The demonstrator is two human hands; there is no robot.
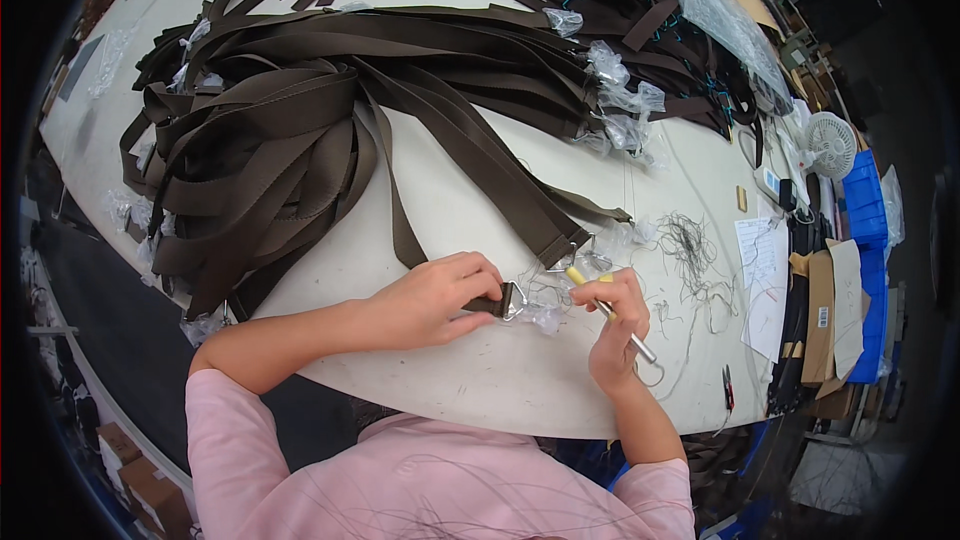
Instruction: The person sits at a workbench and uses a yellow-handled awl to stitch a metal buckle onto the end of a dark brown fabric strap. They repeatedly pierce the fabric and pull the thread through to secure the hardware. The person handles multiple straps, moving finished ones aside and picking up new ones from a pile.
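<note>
Pink sleeves [420, 490] nearest, below both hands. White table [470, 370] beneath. Brown straps [300, 130] heaped beyond left hand [430, 297], which pinches strap end [487, 304] flat beside metal buckle [511, 300]. Right hand [610, 325] closed on yellow-handled tool [608, 308], just right of buckle. Loose threads [690, 250] beyond right hand.

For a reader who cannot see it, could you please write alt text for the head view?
A person's left hand pins the metal-buckled end of a dark brown webbing strap to a white table, while the right hand holds a thin yellow-handled metal tool beside it. A large pile of matching brown straps covers the table behind.
</note>
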